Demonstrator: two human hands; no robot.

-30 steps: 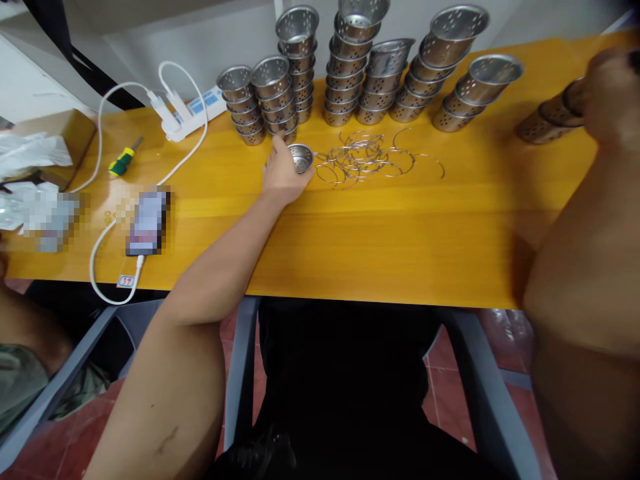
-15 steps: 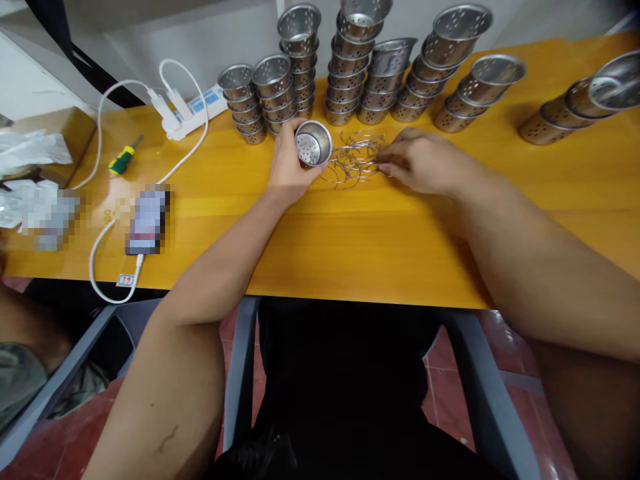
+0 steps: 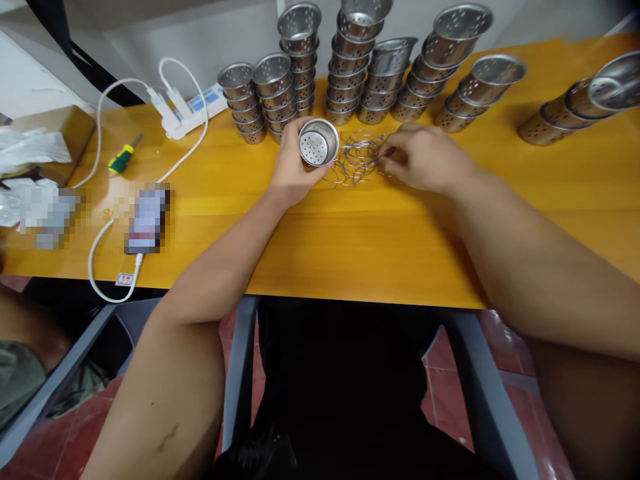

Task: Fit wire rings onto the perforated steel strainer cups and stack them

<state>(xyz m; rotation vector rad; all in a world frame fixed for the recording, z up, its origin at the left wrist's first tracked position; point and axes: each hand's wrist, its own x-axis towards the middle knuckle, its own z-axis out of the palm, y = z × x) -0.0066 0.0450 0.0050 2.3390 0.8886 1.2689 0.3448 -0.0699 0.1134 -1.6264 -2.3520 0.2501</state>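
My left hand is wrapped round a perforated metal cup, whose open mouth is tilted toward me so the holed bottom shows. Just right of the cup lies a loose heap of thin, curved metal wires on the table. At the heap's right edge is my right hand, thumb and fingertips pinched together against the wires. Whether a single wire sits between those fingertips is too small to make out.
Several stacks of perforated metal cups line the back of the wooden table. On the left are a power strip with white cables, a screwdriver, a blurred phone and a cardboard box. Another person's leg shows at lower left.
My left hand has shifted slightly right with the cup, bringing it closer to the wire heap. My right hand has moved only a little, its fingertips still at the wires.
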